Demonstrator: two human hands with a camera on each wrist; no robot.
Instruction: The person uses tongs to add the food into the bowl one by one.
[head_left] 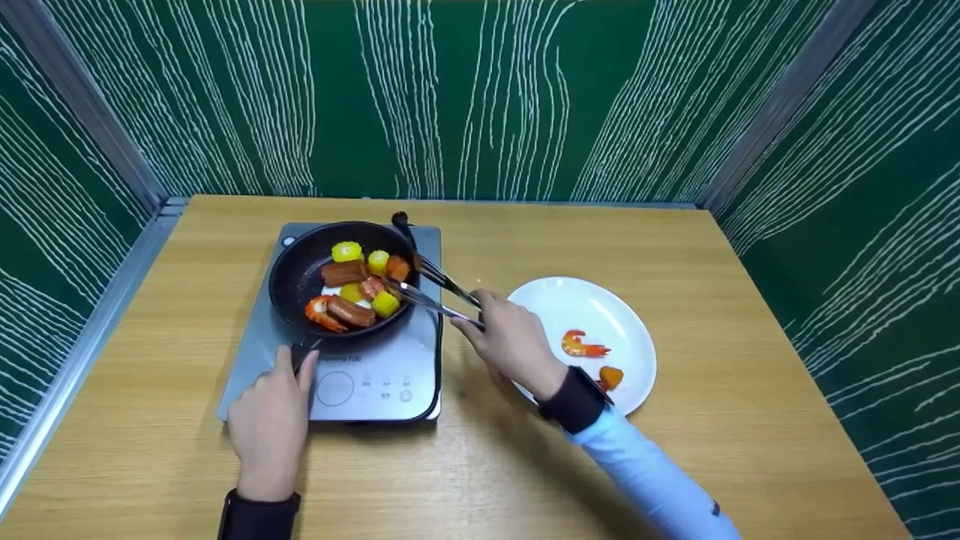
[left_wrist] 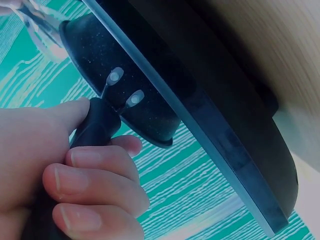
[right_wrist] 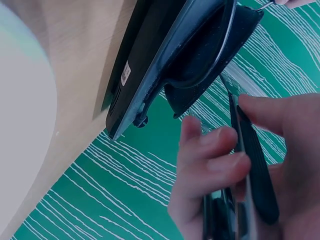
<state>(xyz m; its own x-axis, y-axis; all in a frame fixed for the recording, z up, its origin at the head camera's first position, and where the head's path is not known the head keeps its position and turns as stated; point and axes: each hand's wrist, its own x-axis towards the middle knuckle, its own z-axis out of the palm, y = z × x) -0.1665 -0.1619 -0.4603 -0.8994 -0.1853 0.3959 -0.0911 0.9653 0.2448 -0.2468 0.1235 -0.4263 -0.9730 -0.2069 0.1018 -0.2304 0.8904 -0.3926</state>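
Note:
In the head view, my left hand (head_left: pixel 268 416) grips the black handle (left_wrist: pixel 100 122) of a dark frying pan (head_left: pixel 294 285), its fingers curled round it in the left wrist view. The pan sits on an induction cooker (head_left: pixel 262 360) and holds corn pieces (head_left: pixel 346 250), sausage pieces (head_left: pixel 344 273), a shrimp (head_left: pixel 321 311) and a carrot slice (head_left: pixel 397 268). My right hand (head_left: pixel 516 341) holds metal tongs (head_left: pixel 433 302) with dark grips, their arms spread. The tips reach over the pan's right side among the food; whether they pinch a piece, I cannot tell.
Right of the cooker stands a white plate (head_left: pixel 634 345) with a shrimp (head_left: pixel 583 345) and an orange chunk (head_left: pixel 611 376), partly behind my right wrist. A black power cord (head_left: pixel 400 220) lies at the cooker's back right. Green patterned panels (head_left: pixel 480 97) enclose the wooden table (head_left: pixel 735 420).

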